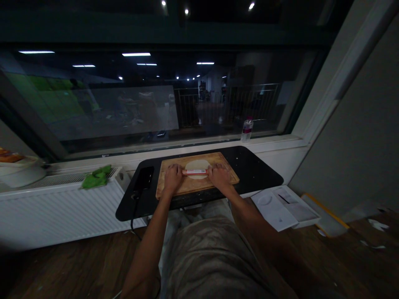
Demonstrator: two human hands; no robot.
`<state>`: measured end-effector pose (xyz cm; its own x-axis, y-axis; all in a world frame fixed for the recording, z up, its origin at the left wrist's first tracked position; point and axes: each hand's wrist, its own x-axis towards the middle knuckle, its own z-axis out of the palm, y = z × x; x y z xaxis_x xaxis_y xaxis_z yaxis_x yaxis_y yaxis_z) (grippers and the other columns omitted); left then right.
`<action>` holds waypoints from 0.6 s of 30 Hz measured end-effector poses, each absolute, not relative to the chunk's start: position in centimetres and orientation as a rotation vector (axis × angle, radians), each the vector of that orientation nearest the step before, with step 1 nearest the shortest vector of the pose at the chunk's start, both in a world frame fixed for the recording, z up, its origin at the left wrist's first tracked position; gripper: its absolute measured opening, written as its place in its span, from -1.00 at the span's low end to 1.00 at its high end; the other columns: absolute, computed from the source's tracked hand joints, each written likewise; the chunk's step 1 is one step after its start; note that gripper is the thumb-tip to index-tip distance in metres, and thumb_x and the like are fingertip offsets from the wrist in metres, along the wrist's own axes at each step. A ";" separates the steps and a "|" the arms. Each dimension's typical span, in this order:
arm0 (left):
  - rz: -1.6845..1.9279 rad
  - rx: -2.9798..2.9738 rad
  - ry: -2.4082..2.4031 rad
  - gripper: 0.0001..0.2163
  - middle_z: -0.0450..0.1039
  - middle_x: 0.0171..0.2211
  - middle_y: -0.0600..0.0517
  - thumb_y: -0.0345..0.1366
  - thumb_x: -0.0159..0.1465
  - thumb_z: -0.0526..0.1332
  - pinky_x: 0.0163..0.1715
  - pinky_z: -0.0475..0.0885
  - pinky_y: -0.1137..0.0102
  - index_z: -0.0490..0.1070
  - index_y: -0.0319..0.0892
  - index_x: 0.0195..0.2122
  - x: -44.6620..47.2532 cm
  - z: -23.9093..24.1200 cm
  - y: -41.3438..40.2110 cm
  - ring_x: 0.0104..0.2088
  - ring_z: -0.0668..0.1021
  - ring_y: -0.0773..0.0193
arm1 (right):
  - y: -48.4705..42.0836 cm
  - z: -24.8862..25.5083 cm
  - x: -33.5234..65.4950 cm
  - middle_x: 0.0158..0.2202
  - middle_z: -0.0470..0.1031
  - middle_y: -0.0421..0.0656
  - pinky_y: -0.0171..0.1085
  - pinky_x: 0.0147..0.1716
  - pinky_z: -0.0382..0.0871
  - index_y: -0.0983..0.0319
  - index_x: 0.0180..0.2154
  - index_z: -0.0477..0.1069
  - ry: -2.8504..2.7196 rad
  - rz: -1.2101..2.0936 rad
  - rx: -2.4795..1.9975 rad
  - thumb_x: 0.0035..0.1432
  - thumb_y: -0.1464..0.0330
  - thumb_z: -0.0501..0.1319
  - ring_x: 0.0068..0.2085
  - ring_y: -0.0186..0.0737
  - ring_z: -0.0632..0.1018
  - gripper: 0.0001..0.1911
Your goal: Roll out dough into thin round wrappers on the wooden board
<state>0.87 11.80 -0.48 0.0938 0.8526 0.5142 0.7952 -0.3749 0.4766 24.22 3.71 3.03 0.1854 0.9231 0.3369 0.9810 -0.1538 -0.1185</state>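
Observation:
A thin rolling pin [195,172] with a printed label lies across a flat, pale round of dough [197,164]. Its left end is gripped by my left hand [173,176], fingers curled over it. My right hand [219,174] is closed round the other end. Beneath the dough is a wooden cutting board [170,192], which rests on a small black table [264,176]. My palms hide both ends of the pin, and the pin covers a strip of the dough.
A dark phone [143,177] with a cable lies left on the table. A water bottle [247,129] stands on the windowsill. Left are a white radiator [71,216], a green cloth [97,177] and a white bowl [18,171]. A white open box [285,205] sits lower right.

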 end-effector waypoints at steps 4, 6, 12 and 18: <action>1.088 2.298 1.793 -0.61 0.68 -0.08 -0.21 -0.22 0.57 -0.01 0.18 0.48 0.10 0.62 -0.12 -0.21 1.0 -0.4 11.6 0.03 0.62 -0.07 | 2.9 2.5 23.6 0.29 0.60 0.25 -0.10 0.24 0.42 0.43 0.31 0.53 -1.750 -0.309 -2.134 0.68 0.15 -0.03 0.30 0.14 0.57 -0.41; 1.081 2.312 1.798 -0.59 0.69 -0.08 -0.23 -0.21 0.58 -0.02 0.17 0.48 0.10 0.63 -0.14 -0.21 1.0 -0.3 11.5 0.03 0.63 -0.07 | 3.0 2.7 23.7 0.26 0.62 0.25 -0.11 0.23 0.41 0.43 0.27 0.56 -1.768 -0.284 -2.127 0.68 0.16 -0.02 0.28 0.13 0.59 -0.42; 1.055 2.346 1.779 -0.58 0.71 -0.08 -0.23 -0.21 0.58 -0.01 0.13 0.48 0.12 0.65 -0.16 -0.20 0.8 0.0 11.5 0.00 0.64 -0.06 | 4.5 4.2 24.6 0.19 0.68 0.19 -0.16 0.20 0.42 0.37 0.16 0.66 -1.844 -0.166 -2.139 0.68 0.16 -0.03 0.23 0.08 0.65 -0.42; 1.072 2.318 1.802 -0.56 0.71 -0.10 -0.22 -0.19 0.58 -0.02 0.10 0.48 0.13 0.66 -0.17 -0.20 0.7 0.1 11.3 -0.02 0.64 -0.04 | 6.9 4.7 25.4 0.19 0.69 0.15 -0.18 0.26 0.40 0.33 0.12 0.69 -2.010 -0.160 -2.099 0.68 0.25 -0.06 0.24 0.02 0.65 -0.45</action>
